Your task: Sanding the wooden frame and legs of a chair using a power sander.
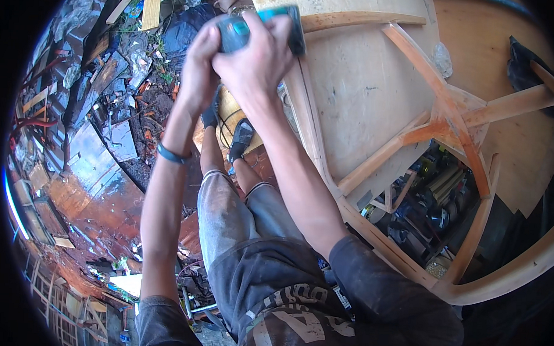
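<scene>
Through some blur, the left hand [202,51] and right hand [254,60] seem clamped on the teal-and-dark power tool [297,31] jutting right of their grip, likely stiff and hefty, best gripped around its body.

Surroundings, left side.
Mixed debris [150,101] scattered; two pale wood strips [152,9] at upper edge; scuffed board [91,154] lower; small blue item [125,336] near bottom.

Blur softens the teal-and-dark tool [234,40], likely a power tool, and the right hand [258,57] covers its middle. The left hand's [203,47] fingertips cannot be made out. The upper edge crops a pale plank [151,9]; shaded clutter [439,197] below the wooden frame [414,56] is too small to name.
</scene>
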The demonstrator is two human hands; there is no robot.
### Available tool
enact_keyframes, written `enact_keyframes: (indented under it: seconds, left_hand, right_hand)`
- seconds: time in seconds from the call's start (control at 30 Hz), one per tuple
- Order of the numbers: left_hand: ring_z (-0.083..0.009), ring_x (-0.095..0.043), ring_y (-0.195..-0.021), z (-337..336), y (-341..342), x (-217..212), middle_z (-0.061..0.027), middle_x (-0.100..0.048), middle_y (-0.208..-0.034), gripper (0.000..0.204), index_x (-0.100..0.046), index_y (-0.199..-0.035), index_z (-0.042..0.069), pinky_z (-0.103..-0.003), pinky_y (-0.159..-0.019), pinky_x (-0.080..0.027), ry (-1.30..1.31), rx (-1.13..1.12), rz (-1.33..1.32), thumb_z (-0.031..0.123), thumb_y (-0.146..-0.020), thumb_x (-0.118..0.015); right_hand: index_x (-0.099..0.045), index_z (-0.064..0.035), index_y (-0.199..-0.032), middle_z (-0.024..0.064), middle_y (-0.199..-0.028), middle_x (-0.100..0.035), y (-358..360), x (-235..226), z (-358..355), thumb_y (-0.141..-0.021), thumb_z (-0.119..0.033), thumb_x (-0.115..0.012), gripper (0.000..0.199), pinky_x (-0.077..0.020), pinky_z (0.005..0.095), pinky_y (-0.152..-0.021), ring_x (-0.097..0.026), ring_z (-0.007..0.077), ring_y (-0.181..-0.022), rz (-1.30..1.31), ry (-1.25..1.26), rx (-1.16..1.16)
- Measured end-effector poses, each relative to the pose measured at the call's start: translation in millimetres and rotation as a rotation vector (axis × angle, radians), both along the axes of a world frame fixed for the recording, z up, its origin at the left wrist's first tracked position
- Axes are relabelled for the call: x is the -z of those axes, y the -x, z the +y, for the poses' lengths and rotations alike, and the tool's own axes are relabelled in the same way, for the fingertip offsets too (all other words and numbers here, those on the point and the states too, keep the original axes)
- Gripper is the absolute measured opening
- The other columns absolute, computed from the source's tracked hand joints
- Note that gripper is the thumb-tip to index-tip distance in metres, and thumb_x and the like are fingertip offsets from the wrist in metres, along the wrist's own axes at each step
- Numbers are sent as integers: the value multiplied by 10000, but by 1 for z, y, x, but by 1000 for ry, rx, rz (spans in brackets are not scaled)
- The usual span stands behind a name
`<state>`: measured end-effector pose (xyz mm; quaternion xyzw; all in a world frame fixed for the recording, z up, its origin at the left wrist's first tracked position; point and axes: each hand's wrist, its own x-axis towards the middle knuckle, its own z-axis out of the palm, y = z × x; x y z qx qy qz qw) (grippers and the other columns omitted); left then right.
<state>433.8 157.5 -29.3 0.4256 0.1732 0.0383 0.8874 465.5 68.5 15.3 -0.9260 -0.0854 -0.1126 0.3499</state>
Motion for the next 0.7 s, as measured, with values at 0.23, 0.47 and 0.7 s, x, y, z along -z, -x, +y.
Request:
enact_keyframes:
  seconds: [0.23, 0.47, 0.7]
  left_hand:
    - [-180, -514, -1250, -106, 128, -14, -83, -590, -1279, 393, -540, -1370, 19, -329, -1102, -377, 84, 122, 276, 272, -1072, -491]
    - [-191, -538, -1234, -87, 100, -12, -100, -588, -1306, 389, -557, -1347, -5, -336, -1099, -402, 97, -3, 207, 264, -1078, -479]
    - [-176, -603, -1120, 23, -28, -11, -92, -644, -1226, 393, -585, -1324, 8, -316, -1034, -448, -138, 26, 18, 280, -1091, -424]
  right_hand:
    - [-678, -170, -1167, 83, -1043, -518, 110, -29, -112, -592, -245, -897, 620, -525, 453, -660, -634, 303, -857, 276, 223, -90]
    - [-683, -201, -1114, 80, -1019, -514, 84, -26, -83, -635, -275, -870, 520, -540, 458, -675, -630, 314, -833, 257, 225, -55]
    - [-696, -158, -1038, 123, -1066, -554, -23, -7, 11, -547, -222, -866, 524, -510, 502, -808, -619, 384, -952, 64, -37, -4]
